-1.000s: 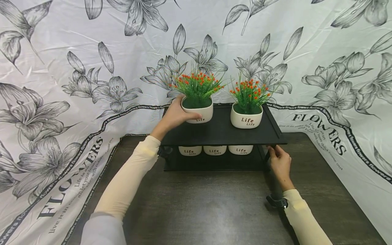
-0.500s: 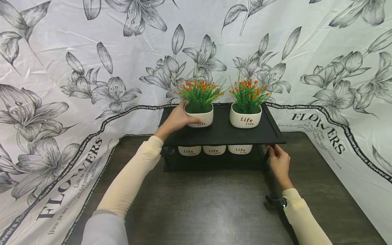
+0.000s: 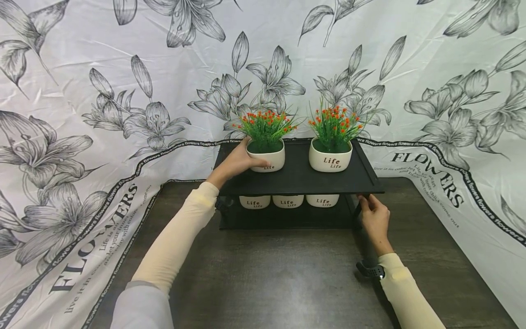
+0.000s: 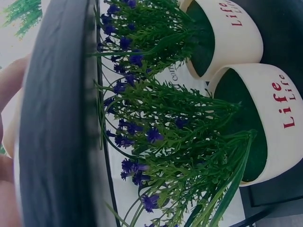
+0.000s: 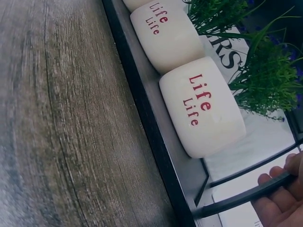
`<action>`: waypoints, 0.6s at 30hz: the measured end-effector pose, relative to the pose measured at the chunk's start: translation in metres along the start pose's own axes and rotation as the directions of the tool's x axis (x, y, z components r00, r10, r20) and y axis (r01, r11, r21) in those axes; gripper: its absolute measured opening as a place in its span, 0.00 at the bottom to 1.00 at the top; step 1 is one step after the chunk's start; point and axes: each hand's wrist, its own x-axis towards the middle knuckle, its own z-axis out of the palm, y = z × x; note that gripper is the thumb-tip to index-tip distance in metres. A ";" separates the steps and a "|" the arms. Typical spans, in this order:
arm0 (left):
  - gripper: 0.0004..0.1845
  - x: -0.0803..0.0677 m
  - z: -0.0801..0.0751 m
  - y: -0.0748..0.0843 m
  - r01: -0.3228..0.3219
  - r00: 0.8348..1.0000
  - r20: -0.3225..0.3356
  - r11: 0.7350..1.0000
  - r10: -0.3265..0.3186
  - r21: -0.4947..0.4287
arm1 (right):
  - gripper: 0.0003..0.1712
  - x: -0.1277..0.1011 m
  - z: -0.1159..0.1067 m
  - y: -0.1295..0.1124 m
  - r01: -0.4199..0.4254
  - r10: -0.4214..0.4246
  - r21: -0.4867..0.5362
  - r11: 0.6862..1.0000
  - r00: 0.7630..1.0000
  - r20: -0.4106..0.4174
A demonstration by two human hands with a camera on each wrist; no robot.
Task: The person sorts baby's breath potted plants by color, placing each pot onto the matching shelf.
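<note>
My left hand (image 3: 238, 160) grips a white "Life" flowerpot (image 3: 276, 160) with orange-red flowers, thumb across its front and fingers round its left side. The pot sits upright on the left half of the black two-tier shelf's top board (image 3: 296, 176). To its right stands a matching flowerpot (image 3: 331, 160), a gap between them. At the shelf's front right, my right hand (image 3: 376, 219) holds the black side post (image 5: 251, 194), fingers curled round it in the right wrist view. In the left wrist view the top board's edge hides part of the left hand.
Three white pots (image 3: 287, 201) line the lower tier; the left wrist view shows purple flowers (image 4: 154, 135) in them. The shelf stands on a dark wood-grain table (image 3: 279, 274). Behind and beside it hangs a white flower-printed cloth (image 3: 164, 68).
The left hand has lowered its pot slightly onto the top board, mostly in the first half second, then nudged it a little left. The right hand keeps its place on the post.
</note>
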 end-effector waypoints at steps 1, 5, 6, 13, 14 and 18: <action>0.71 0.000 0.000 0.000 -0.001 1.000 0.003 1.000 0.001 -0.006 | 0.14 0.000 0.000 0.000 0.000 0.000 0.001 1.000 1.000 0.000; 0.70 -0.001 0.000 -0.001 -0.006 1.000 0.014 0.999 0.007 -0.038 | 0.14 0.001 0.001 0.001 -0.005 0.005 -0.003 1.000 1.000 0.002; 0.70 -0.001 0.000 -0.001 -0.007 1.000 0.017 0.999 0.007 -0.044 | 0.14 0.001 0.001 0.001 -0.007 0.007 -0.004 1.000 1.000 0.002; 0.71 -0.006 -0.002 -0.002 -0.019 0.999 0.027 0.999 0.020 -0.048 | 0.14 0.002 0.001 0.001 -0.014 0.014 -0.014 1.000 1.000 0.016; 0.71 -0.007 -0.003 -0.002 -0.025 0.999 0.025 0.999 0.026 -0.048 | 0.14 0.003 0.000 0.001 -0.012 0.012 -0.016 1.000 1.000 0.021; 0.66 -0.017 -0.009 0.001 -0.044 0.999 -0.011 0.999 0.044 0.004 | 0.13 0.005 -0.004 0.000 -0.001 0.003 -0.036 0.999 0.999 0.053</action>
